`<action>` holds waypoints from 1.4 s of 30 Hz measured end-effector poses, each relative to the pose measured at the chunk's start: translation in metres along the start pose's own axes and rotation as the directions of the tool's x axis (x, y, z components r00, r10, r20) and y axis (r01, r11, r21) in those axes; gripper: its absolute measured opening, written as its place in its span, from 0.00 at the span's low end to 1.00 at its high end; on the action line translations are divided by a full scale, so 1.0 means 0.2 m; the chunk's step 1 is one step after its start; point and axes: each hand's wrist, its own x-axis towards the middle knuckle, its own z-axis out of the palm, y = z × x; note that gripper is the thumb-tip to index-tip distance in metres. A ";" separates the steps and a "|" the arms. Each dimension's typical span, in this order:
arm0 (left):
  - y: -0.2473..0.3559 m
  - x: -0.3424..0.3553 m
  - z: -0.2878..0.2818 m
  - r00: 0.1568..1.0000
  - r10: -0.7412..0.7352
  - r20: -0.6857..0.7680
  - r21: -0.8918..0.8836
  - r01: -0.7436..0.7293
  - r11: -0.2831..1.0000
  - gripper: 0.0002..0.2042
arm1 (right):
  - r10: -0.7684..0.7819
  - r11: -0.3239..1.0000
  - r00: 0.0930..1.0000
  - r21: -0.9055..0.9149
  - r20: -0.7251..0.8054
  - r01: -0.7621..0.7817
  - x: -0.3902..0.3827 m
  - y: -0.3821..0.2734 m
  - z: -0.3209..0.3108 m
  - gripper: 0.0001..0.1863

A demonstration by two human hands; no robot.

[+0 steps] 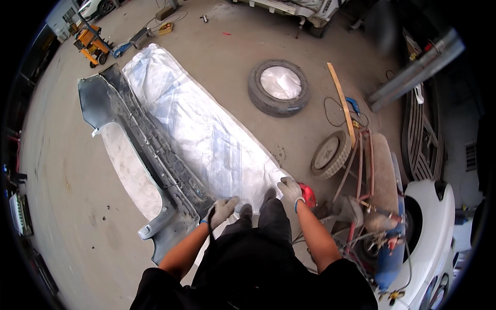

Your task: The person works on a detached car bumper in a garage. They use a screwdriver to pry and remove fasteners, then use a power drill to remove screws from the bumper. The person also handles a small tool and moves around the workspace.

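A long white woven plastic sheet point(206, 129) with faint blue bands is spread on the floor, its near end at my feet. My right hand point(290, 190), in a pale work glove, is closed on the sheet's near right corner. On the near left side, my gloved left hand point(223, 208) has its fingers closed at the sheet's edge, just beside the bumper's end; the fingertips are partly hidden. A dark grey car bumper point(150, 139) lies along the sheet's left side, its hollow inner face turned up.
A tyre point(254, 93) with white sheeting in its middle lies beyond the sheet. To the right are a wheel point(330, 155), a wooden strip point(341, 103), a blue power tool point(353, 105) with cord, and a red-framed cart point(370, 160) with a blue cylinder point(388, 263). A white car part point(429, 217) stands at far right.
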 end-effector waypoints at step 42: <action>0.33 3.37 -0.63 1.000 0.006 -0.020 -0.994 -0.019 -0.103 0.06 | -0.520 0.747 0.661 -0.089 0.541 0.659 3.33 -1.19 0.78 0.13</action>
